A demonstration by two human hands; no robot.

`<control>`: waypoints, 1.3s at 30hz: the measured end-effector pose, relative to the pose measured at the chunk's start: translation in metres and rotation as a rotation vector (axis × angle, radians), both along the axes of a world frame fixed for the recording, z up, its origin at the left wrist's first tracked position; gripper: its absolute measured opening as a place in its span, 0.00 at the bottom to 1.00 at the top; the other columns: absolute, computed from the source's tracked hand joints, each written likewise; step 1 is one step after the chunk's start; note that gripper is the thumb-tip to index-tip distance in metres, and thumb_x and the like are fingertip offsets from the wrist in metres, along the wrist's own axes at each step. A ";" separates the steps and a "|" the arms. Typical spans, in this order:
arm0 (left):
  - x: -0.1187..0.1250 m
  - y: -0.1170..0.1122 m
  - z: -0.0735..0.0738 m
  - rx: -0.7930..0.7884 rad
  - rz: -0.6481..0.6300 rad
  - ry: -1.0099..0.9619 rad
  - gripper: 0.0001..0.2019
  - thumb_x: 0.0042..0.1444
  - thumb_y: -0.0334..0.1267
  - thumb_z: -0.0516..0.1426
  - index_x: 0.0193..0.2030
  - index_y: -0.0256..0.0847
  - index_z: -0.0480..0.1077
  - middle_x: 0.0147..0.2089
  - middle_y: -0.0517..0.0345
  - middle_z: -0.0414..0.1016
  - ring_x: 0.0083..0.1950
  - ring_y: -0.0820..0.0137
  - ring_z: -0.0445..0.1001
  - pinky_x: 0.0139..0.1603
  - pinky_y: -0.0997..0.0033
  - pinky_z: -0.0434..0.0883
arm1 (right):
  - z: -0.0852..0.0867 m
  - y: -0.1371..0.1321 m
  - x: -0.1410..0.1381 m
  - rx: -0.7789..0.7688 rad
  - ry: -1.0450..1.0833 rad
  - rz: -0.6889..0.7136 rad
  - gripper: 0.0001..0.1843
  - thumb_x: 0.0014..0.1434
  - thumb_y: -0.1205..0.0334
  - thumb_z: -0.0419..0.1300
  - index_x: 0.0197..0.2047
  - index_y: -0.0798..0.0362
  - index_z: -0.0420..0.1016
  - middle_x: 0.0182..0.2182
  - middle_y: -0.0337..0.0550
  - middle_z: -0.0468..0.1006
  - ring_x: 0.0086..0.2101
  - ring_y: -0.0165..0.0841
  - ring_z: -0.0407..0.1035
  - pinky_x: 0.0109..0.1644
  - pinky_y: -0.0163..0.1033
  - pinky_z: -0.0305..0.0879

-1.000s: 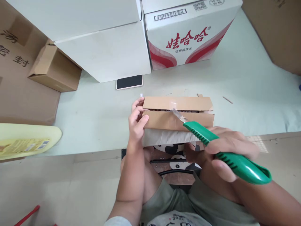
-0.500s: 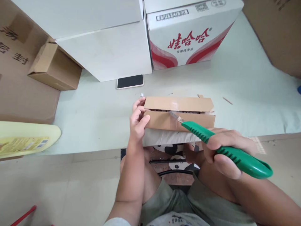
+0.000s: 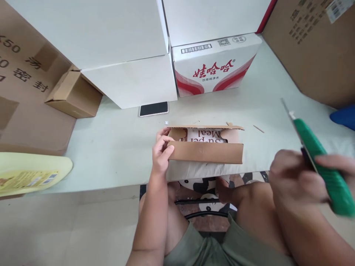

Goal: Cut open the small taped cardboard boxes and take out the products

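Note:
A small brown cardboard box (image 3: pixel 205 153) stands near the front edge of the table, its top flaps parted. Inside it shows a white package (image 3: pixel 203 135) printed with "Super Meal", upside down from here. My left hand (image 3: pixel 163 151) grips the left end of the box, thumb on the near side and fingers behind. Off to the right, apart from the box, my right hand (image 3: pixel 302 177) is closed around a green utility knife (image 3: pixel 316 147). The knife's blade is out and points up and away. Motion blurs this hand.
Behind the box lie a phone (image 3: pixel 154 109) and a small scrap (image 3: pixel 259 129). White cartons (image 3: pixel 133 85) and a red-and-white water carton (image 3: pixel 213 74) stand at the back. Brown cartons (image 3: pixel 318 55) flank the table. A yellow bottle (image 3: pixel 33 173) lies at left, a blue object (image 3: pixel 344 117) at right.
My right hand has drawn the utility knife away from the box to the right. The taped flaps have come apart, and the package inside now shows. My left hand keeps its hold.

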State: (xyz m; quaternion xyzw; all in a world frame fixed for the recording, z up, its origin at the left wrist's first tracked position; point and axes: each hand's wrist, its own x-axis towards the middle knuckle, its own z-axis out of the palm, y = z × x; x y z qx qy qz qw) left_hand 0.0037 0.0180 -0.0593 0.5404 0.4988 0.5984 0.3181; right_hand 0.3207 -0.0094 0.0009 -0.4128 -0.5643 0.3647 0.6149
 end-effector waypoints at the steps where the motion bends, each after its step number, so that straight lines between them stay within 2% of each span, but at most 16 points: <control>1: 0.000 0.001 0.000 0.004 0.004 -0.004 0.17 0.56 0.58 0.64 0.35 0.45 0.75 0.64 0.46 0.74 0.72 0.43 0.70 0.68 0.40 0.71 | -0.004 0.009 0.006 0.016 -0.032 -0.125 0.15 0.64 0.42 0.61 0.51 0.32 0.68 0.25 0.33 0.73 0.24 0.40 0.70 0.33 0.48 0.66; 3: 0.001 0.002 0.000 0.018 0.017 -0.010 0.18 0.54 0.59 0.65 0.34 0.45 0.74 0.63 0.47 0.75 0.72 0.43 0.70 0.68 0.40 0.71 | -0.013 0.033 0.016 -0.051 -0.219 -0.291 0.20 0.59 0.52 0.68 0.53 0.37 0.69 0.32 0.37 0.78 0.33 0.42 0.76 0.41 0.49 0.69; 5: 0.001 0.005 0.000 0.025 0.027 -0.020 0.19 0.53 0.59 0.65 0.34 0.45 0.74 0.64 0.47 0.75 0.71 0.44 0.71 0.69 0.41 0.70 | -0.025 0.060 0.024 -0.239 -0.515 -0.312 0.24 0.55 0.52 0.68 0.54 0.42 0.72 0.33 0.39 0.79 0.33 0.42 0.75 0.42 0.49 0.70; 9: -0.002 0.010 -0.004 0.018 0.035 -0.055 0.19 0.52 0.59 0.66 0.34 0.45 0.76 0.65 0.48 0.74 0.71 0.43 0.70 0.71 0.41 0.68 | -0.049 0.097 0.026 -0.503 -1.010 -0.096 0.35 0.54 0.58 0.63 0.65 0.52 0.69 0.32 0.46 0.79 0.30 0.43 0.72 0.36 0.44 0.65; 12: -0.006 0.014 -0.009 0.051 0.013 -0.026 0.21 0.54 0.63 0.65 0.36 0.46 0.78 0.66 0.50 0.72 0.72 0.45 0.68 0.73 0.41 0.66 | -0.058 0.107 0.025 -0.580 -1.135 0.048 0.42 0.54 0.65 0.59 0.73 0.56 0.63 0.40 0.55 0.82 0.37 0.47 0.75 0.38 0.45 0.66; 15: -0.004 0.011 -0.012 0.107 -0.085 0.098 0.27 0.52 0.70 0.63 0.42 0.47 0.80 0.70 0.49 0.68 0.73 0.45 0.67 0.74 0.40 0.66 | -0.056 0.101 0.029 -0.554 -1.124 0.006 0.47 0.55 0.64 0.58 0.78 0.56 0.57 0.47 0.60 0.81 0.42 0.50 0.75 0.42 0.48 0.68; 17: 0.000 0.006 -0.013 0.143 -0.160 0.217 0.31 0.50 0.70 0.65 0.49 0.48 0.80 0.73 0.47 0.64 0.74 0.43 0.65 0.74 0.38 0.67 | -0.050 0.088 0.034 -0.438 -1.056 -0.071 0.41 0.58 0.59 0.59 0.74 0.55 0.63 0.44 0.58 0.79 0.41 0.49 0.74 0.43 0.50 0.69; 19: 0.007 0.002 -0.013 0.176 -0.198 0.314 0.32 0.52 0.67 0.66 0.56 0.49 0.78 0.75 0.45 0.60 0.76 0.42 0.63 0.74 0.36 0.67 | -0.042 0.071 0.037 -0.257 -0.888 -0.087 0.29 0.61 0.56 0.58 0.64 0.52 0.74 0.37 0.50 0.77 0.37 0.44 0.72 0.43 0.49 0.69; 20: 0.010 0.000 -0.013 0.191 -0.207 0.340 0.31 0.54 0.67 0.65 0.58 0.50 0.77 0.75 0.45 0.58 0.77 0.42 0.61 0.73 0.35 0.68 | -0.037 0.062 0.037 -0.166 -0.787 -0.059 0.23 0.62 0.56 0.56 0.59 0.49 0.77 0.35 0.47 0.75 0.36 0.42 0.71 0.42 0.49 0.69; 22: 0.015 -0.002 -0.011 0.216 -0.209 0.336 0.30 0.59 0.68 0.60 0.60 0.52 0.76 0.74 0.47 0.58 0.76 0.42 0.62 0.72 0.34 0.70 | -0.028 0.047 0.034 -0.008 -0.622 0.023 0.19 0.65 0.59 0.52 0.53 0.45 0.80 0.37 0.47 0.76 0.38 0.41 0.71 0.44 0.49 0.69; 24: 0.017 -0.002 -0.007 0.241 -0.205 0.285 0.30 0.62 0.70 0.56 0.60 0.53 0.76 0.73 0.48 0.58 0.74 0.44 0.66 0.70 0.34 0.72 | -0.022 0.039 0.028 0.120 -0.553 0.107 0.20 0.67 0.58 0.50 0.52 0.43 0.82 0.43 0.48 0.78 0.44 0.43 0.72 0.49 0.52 0.69; 27: 0.016 0.000 -0.002 0.274 -0.199 0.236 0.31 0.64 0.70 0.51 0.58 0.51 0.79 0.74 0.49 0.56 0.72 0.45 0.69 0.69 0.35 0.74 | -0.021 0.037 0.021 0.243 -0.573 0.212 0.24 0.71 0.51 0.47 0.52 0.42 0.85 0.48 0.48 0.80 0.49 0.45 0.72 0.56 0.56 0.66; 29: 0.014 0.002 0.000 0.277 -0.187 0.256 0.32 0.64 0.71 0.50 0.56 0.51 0.80 0.75 0.50 0.54 0.73 0.45 0.66 0.71 0.35 0.72 | -0.023 0.040 0.017 0.275 -0.598 0.259 0.29 0.73 0.48 0.42 0.53 0.41 0.86 0.51 0.46 0.81 0.52 0.46 0.71 0.59 0.58 0.63; 32: 0.013 0.003 0.001 0.249 -0.160 0.293 0.33 0.63 0.72 0.50 0.53 0.50 0.81 0.75 0.50 0.53 0.74 0.45 0.65 0.74 0.33 0.68 | -0.026 0.042 0.012 0.254 -0.602 0.252 0.36 0.73 0.44 0.36 0.53 0.42 0.86 0.55 0.46 0.80 0.54 0.47 0.71 0.62 0.59 0.61; 37: 0.015 0.003 -0.001 0.237 -0.157 0.230 0.30 0.62 0.72 0.51 0.46 0.49 0.77 0.73 0.51 0.56 0.76 0.43 0.60 0.73 0.31 0.67 | -0.025 0.039 0.005 0.123 -0.492 0.158 0.36 0.70 0.37 0.39 0.37 0.45 0.83 0.46 0.50 0.79 0.54 0.50 0.69 0.62 0.62 0.61; 39: 0.016 0.002 -0.002 0.211 -0.161 0.188 0.30 0.61 0.73 0.51 0.43 0.49 0.75 0.72 0.52 0.57 0.78 0.43 0.58 0.74 0.32 0.65 | -0.025 0.038 0.004 0.050 -0.389 0.137 0.37 0.69 0.33 0.39 0.31 0.45 0.80 0.41 0.51 0.75 0.52 0.50 0.69 0.59 0.61 0.65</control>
